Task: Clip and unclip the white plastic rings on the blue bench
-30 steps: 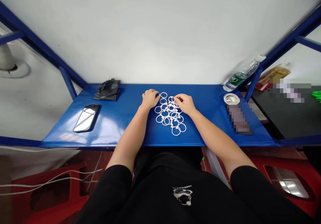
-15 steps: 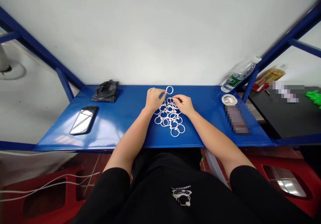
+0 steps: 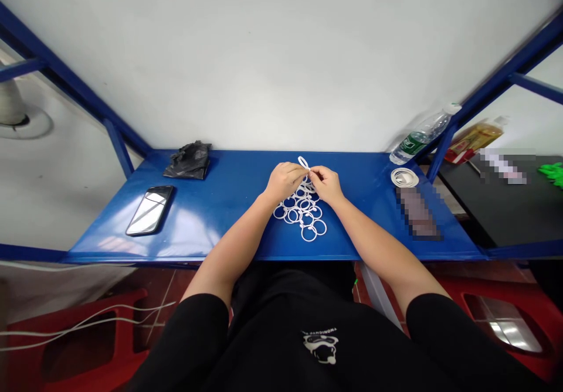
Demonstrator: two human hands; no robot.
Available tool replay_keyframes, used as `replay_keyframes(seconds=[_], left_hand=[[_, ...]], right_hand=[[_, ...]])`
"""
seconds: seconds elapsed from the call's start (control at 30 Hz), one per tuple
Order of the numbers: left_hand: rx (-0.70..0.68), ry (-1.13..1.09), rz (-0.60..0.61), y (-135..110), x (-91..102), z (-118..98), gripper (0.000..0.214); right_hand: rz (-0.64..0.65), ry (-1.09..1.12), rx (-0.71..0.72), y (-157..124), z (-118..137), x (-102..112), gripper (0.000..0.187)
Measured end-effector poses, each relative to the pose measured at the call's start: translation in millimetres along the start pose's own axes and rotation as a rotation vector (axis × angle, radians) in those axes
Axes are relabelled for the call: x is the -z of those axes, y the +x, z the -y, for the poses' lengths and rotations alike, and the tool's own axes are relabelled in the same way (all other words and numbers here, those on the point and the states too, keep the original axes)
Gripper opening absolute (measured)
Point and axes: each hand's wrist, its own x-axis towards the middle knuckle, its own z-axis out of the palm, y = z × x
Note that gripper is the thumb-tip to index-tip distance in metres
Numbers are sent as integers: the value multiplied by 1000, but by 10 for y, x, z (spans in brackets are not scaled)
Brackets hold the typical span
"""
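A white ring [image 3: 303, 162] sticks up at the fingertips of my left hand [image 3: 287, 180], which is closed in a pinch on it. My right hand [image 3: 326, 183] meets it there, thumb and fingers pinched together. What lies between the right fingertips is too small and covered to make out. Below both hands, several linked white rings [image 3: 308, 233] with small joining pieces spread in a cluster over the blue table [image 3: 237, 204]. The upper part of that cluster is partly hidden by my hands.
On the left lie a phone [image 3: 150, 210] and a crumpled black plastic bag [image 3: 188, 160]. A water bottle [image 3: 423, 135], a coiled white cable [image 3: 404, 177] and a blurred-out item [image 3: 417, 213] are on the right. Blue frame bars flank the table; a wall stands behind.
My hands have come together at the top of the cluster. The upright ring has moved slightly right and turned nearly edge-on. The view has shifted slightly.
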Motion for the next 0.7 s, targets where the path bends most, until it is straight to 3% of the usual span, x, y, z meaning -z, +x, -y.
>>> replay_keyframes(seconds=[0.33,0.7], left_hand=[[-64,-120,-98,-14,9,-38,19],[384,-565,-161,15,-90,-12,18]], right_hand=[[108,111,-83,9,32,17,29],[102,89,-84,10,38,26,27]])
